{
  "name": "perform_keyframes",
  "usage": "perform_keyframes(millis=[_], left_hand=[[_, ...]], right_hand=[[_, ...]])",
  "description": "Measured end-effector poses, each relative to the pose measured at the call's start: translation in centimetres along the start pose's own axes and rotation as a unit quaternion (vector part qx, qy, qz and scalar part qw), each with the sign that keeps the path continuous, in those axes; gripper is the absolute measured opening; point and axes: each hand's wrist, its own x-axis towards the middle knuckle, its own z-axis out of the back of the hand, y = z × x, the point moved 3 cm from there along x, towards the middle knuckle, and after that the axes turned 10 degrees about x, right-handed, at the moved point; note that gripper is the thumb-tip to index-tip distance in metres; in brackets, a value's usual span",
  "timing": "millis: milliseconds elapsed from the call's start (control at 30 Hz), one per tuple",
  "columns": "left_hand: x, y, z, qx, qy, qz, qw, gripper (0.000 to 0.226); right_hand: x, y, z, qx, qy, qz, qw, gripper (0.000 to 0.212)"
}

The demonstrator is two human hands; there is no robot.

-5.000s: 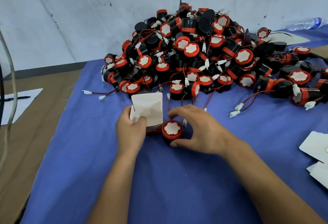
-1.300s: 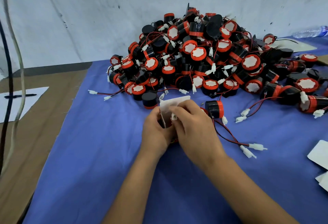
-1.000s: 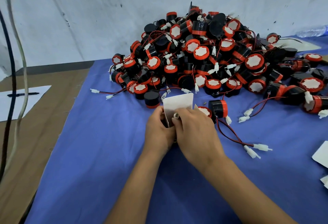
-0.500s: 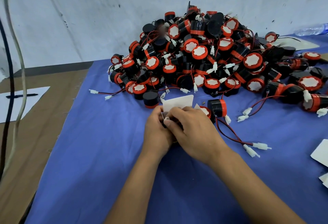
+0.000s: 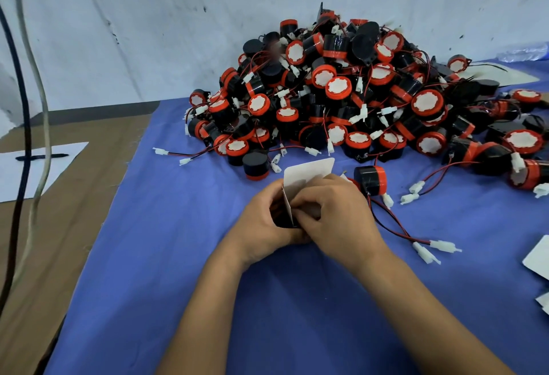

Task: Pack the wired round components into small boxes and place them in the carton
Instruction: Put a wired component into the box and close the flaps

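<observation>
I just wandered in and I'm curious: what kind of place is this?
Probably a small factory packing bench. A big pile of identical wired round components lies on a blue cloth, and both hands work one into a small white box.

Things that are hidden or cut off

The small box [image 5: 307, 171] is mostly hidden behind the left hand [image 5: 261, 220] and right hand [image 5: 335, 214]; what sits inside it cannot be told; white cards [image 5: 537, 257] are cut off at the right edge; a clear bottle [image 5: 525, 53] there is blurry; the pile [image 5: 341, 92] hides its own lower parts.
</observation>
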Motion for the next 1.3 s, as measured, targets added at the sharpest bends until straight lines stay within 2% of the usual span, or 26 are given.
perform_keyframes(millis=[133, 300, 400, 467, 533, 600, 633, 733, 800, 900, 967, 1067, 1133, 1200, 1300], left_hand=[[0.1, 0.1, 0.1, 0.019, -0.013, -0.008, 1.000, 0.076], [0.1, 0.4, 0.6, 0.023, -0.020, -0.017, 0.999, 0.072], [0.1, 0.4, 0.6, 0.032, -0.023, -0.019, 0.999, 0.071], [0.1, 0.6, 0.8, 0.043, -0.032, -0.017, 0.998, 0.068], [0.2, 1.0, 1.3, 0.061, -0.043, -0.009, 0.997, 0.068], [0.1, 1.1, 1.8, 0.093, -0.047, -0.004, 0.995, 0.071], [0.0, 1.0, 1.9, 0.111, -0.046, -0.006, 0.993, 0.072], [-0.1, 0.8, 2.5, 0.148, -0.074, -0.011, 0.986, 0.072], [-0.2, 1.1, 2.7, 0.069, -0.081, 0.013, 0.994, 0.075], [-0.3, 1.3, 2.5, -0.069, -0.056, 0.031, 0.996, 0.070], [-0.2, 1.4, 2.3, -0.152, -0.040, 0.057, 0.986, 0.057], [0.2, 1.7, 2.4, -0.251, -0.061, 0.114, 0.959, 0.045], [0.2, 2.0, 2.4, -0.261, -0.083, 0.124, 0.954, 0.040], [0.0, 2.0, 2.4, -0.223, -0.102, 0.111, 0.963, 0.031], [0.2, 2.2, 2.1, -0.158, -0.120, 0.100, 0.975, 0.035]], right_hand=[[0.3, 0.2, 0.1, -0.044, 0.048, 0.051, 0.997, 0.013], [-0.1, -0.3, 0.4, -0.090, 0.114, 0.062, 0.987, 0.036], [-0.3, -0.4, 0.2, -0.112, 0.121, 0.070, 0.984, 0.038], [-0.4, 0.0, 0.6, -0.058, 0.045, 0.099, 0.992, 0.030], [-0.6, 0.1, 1.6, -0.006, -0.122, 0.125, 0.985, 0.017], [-0.7, -0.8, 2.5, 0.048, -0.259, 0.060, 0.963, 0.014], [-0.6, -1.5, 2.7, 0.094, -0.284, 0.001, 0.954, 0.016], [-0.3, -3.6, 1.7, 0.213, -0.211, -0.159, 0.941, 0.018], [-0.1, -4.3, 1.1, 0.241, -0.175, -0.187, 0.936, 0.018], [0.5, -4.7, 0.7, 0.250, -0.131, -0.175, 0.943, 0.017], [0.6, -4.7, 0.7, 0.212, -0.106, -0.154, 0.959, 0.022], [0.6, -4.4, 0.4, 0.131, -0.078, -0.096, 0.984, 0.037], [0.6, -4.2, 0.1, 0.102, -0.059, -0.092, 0.989, 0.044], [0.6, -4.2, 0.0, 0.097, -0.049, -0.093, 0.990, 0.044], [0.2, -3.9, -0.7, 0.158, -0.017, -0.087, 0.983, 0.044]])
